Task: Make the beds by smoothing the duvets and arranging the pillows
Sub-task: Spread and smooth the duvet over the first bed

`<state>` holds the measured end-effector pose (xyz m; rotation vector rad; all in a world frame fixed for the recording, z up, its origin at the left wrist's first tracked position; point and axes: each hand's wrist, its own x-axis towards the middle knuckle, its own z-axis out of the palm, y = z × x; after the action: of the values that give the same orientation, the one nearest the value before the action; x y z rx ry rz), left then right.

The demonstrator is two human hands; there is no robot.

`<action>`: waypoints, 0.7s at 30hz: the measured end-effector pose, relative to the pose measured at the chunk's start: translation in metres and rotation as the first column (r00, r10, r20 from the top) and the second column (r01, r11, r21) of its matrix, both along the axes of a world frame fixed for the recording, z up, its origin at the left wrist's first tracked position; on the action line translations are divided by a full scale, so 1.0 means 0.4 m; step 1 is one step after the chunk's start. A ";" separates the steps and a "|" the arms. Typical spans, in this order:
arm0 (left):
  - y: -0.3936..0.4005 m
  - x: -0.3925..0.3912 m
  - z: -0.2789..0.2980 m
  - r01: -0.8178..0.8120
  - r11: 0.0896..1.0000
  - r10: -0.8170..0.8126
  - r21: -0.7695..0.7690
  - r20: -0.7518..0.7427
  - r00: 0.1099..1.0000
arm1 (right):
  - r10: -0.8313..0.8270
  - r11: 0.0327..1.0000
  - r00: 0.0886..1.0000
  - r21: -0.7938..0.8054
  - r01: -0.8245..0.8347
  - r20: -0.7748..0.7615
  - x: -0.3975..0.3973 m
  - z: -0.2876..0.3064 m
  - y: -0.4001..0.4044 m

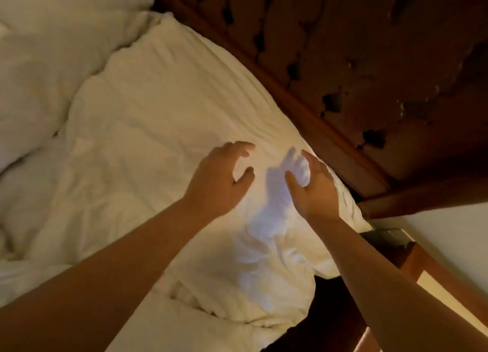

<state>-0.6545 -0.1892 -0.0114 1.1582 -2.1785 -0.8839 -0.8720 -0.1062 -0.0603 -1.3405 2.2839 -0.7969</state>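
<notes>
A white pillow [163, 109] lies against the dark wooden headboard [343, 61], with its near corner crumpled. Both my hands hover just above that end of the pillow. My left hand [221, 177] is palm down with fingers loosely bent and holds nothing. My right hand [314, 185] is turned edge-on beside the headboard, fingers relaxed, also holding nothing. A second white pillow [52, 14] sits at the top left. The wrinkled white duvet [66, 198] spreads to the left and below.
The tufted, worn headboard runs diagonally across the upper right. Its wooden frame [422, 196] meets a pale wall [454, 235] at the right. A dark gap [330, 312] shows beside the mattress at the bottom centre.
</notes>
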 end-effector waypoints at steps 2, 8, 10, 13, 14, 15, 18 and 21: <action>-0.126 0.077 0.039 -0.189 0.978 0.189 -0.084 -0.005 0.982 | 0.126 0.989 0.992 -0.080 -0.125 0.001 0.073 0.071 -0.105; -0.421 0.212 -0.027 -0.391 0.889 0.458 -0.238 0.418 0.785 | 0.419 0.908 0.874 0.118 -0.402 -0.246 0.266 0.089 -0.461; -0.470 0.222 -0.101 -0.398 0.905 0.411 -0.148 0.547 0.729 | 0.410 0.901 0.880 0.254 -0.351 -0.240 0.256 0.033 -0.526; -0.476 0.225 -0.232 -0.417 0.908 0.374 -0.033 0.510 0.774 | 0.314 0.917 0.916 0.328 -0.225 -0.251 0.223 -0.059 -0.532; -0.455 0.222 -0.271 -0.431 0.902 0.397 -0.041 0.474 0.786 | 0.291 0.927 0.916 0.317 -0.199 -0.277 0.219 -0.080 -0.517; -0.427 0.219 -0.305 -0.453 0.889 0.432 -0.063 0.442 0.786 | 0.265 0.938 0.915 0.304 -0.170 -0.305 0.220 -0.095 -0.500; -0.325 0.214 -0.364 -0.484 0.871 0.475 -0.082 0.389 0.789 | 0.174 0.957 0.916 0.281 -0.071 -0.362 0.235 -0.110 -0.446; -0.225 0.252 -0.391 -0.422 0.905 0.407 -0.049 0.386 0.828 | 0.153 0.952 0.898 0.305 -0.022 -0.412 0.266 -0.096 -0.393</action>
<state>-0.5536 -0.2793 -0.1678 1.8722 -2.0682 -0.5371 -0.7657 -0.2635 -0.0988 -1.5827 2.5148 -0.1153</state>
